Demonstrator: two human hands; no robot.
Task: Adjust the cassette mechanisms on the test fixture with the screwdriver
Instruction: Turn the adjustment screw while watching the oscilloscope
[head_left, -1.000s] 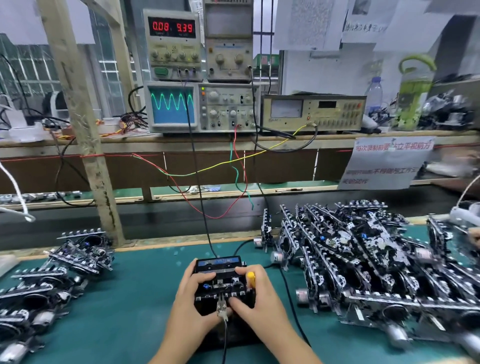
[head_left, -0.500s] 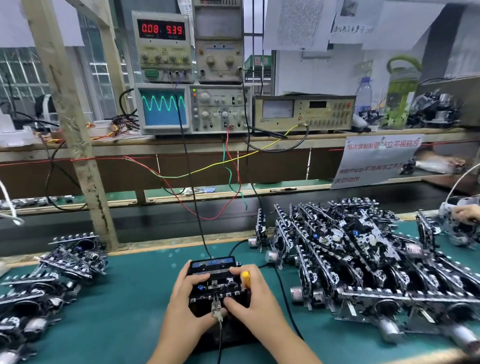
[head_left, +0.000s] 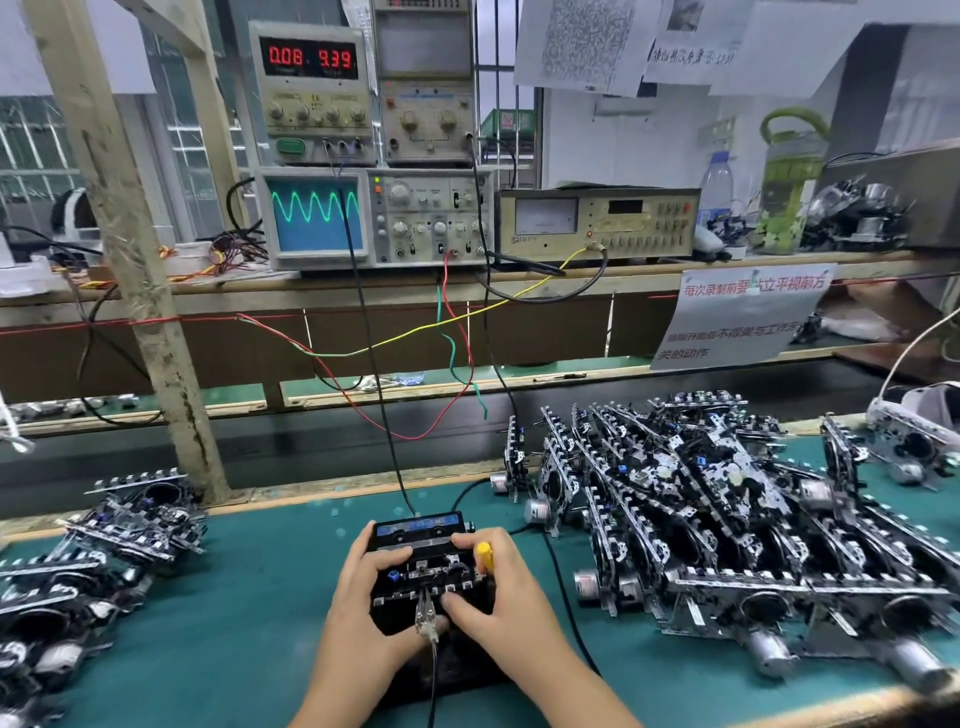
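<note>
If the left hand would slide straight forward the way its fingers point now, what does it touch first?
Probably the cassette mechanism on the test fixture: the left hand already lies against its left side, fingers pointing up and right across it. Depth is unclear.

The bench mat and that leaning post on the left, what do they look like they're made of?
Bench mat: likely rubber or vinyl; its teal surface is smooth, matte and seamless. Leaning post: probably raw wood; it is pale, unpainted, with rough grain and dark stains.
</note>
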